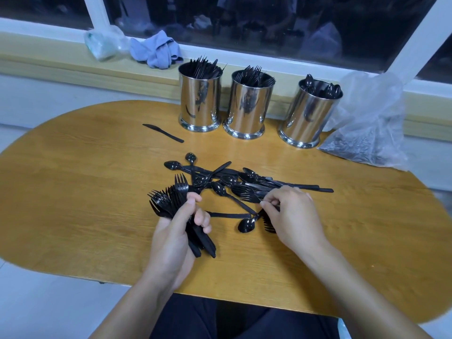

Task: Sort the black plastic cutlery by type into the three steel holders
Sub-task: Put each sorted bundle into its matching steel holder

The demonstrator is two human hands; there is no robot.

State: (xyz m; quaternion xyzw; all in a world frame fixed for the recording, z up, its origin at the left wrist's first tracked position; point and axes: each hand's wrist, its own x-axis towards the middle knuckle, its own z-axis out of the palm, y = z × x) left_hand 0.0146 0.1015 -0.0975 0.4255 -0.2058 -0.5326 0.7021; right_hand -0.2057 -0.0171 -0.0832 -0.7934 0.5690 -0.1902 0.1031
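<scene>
Cutlery, black and plastic, is what this whole wooden table (73,182) is given over to, and the layout makes sense from where I stand. Three steel holders line the far edge at about twelve to one o'clock, out of the way of the hands yet within reach: the left holder (200,99) bristles with what look like knife ends, the middle holder (248,106) shows fork tines, the right holder (309,113) shows spoon bowls. At two o'clock slumps a clear plastic bag (367,123), seemingly with more stock in it.

The unsorted pile (234,184) sits in the middle, mostly spoons tangled with a few forks. A lone knife (163,133) lies apart at eleven o'clock, near the left holder.

The left hand (176,231) grips a bundle of forks (171,201), tines fanned away, presumably gathering one type before a single trip to the middle holder. The right hand (291,214) pinches a handle at the pile's near edge; which piece, I can't make out.
</scene>
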